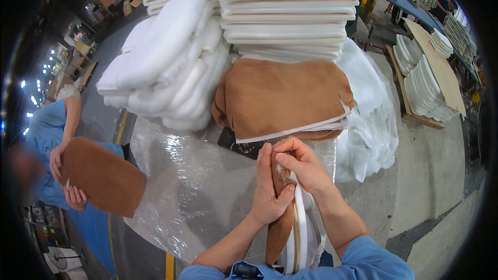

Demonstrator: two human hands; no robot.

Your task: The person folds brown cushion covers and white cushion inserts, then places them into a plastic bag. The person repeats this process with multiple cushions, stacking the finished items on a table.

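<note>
Close to my body, a brown fabric cover [278, 236] stands on edge, wrapped partly around a white padded panel [301, 223]. My left hand [271, 193] grips the cover's left side, thumb on the near face. At the top corner, my right hand [306, 168] has its fingers curled over the edge of the same cover, thumb pressing down. The two hands nearly touch at the fingertips. Just beyond them lies a pile of brown fabric covers [290, 96] with white edges showing.
Tall stacks of folded white padding [288, 8] and a leaning heap of white batting [161, 57] rise behind. Clear plastic sheeting [176, 176] covers the table. A black object [236, 142] sits under the covers. At left, a co-worker holds a brown covered panel [106, 176]. White curved panels [423, 85] stand on a pallet at right.
</note>
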